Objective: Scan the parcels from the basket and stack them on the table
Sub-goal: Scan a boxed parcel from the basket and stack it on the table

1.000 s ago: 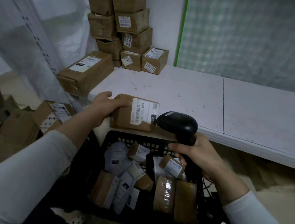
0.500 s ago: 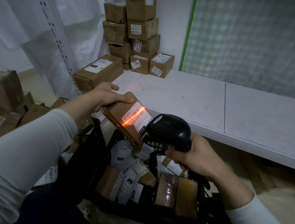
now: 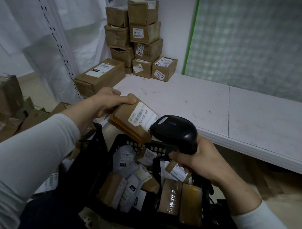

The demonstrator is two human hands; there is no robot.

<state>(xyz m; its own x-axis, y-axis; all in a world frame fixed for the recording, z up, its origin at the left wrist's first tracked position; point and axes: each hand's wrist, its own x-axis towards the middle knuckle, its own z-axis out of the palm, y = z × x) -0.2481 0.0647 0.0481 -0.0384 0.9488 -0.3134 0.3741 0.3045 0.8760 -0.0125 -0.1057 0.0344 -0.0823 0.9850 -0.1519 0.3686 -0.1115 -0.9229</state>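
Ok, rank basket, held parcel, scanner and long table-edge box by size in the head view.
1. basket
2. long box and held parcel: they look alike, though the box sits farther off
3. scanner

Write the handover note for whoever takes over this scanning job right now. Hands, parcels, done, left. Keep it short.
Left hand grips a brown parcel, label up, above the far rim of the basket.
Right hand grips the black scanner, its head close to the label; no scan line shows.
Done: boxes stand stacked at the far left corner of the table.
Left: scan the held parcel if that is not yet done, stack it, then work through the many parcels lying in the basket.
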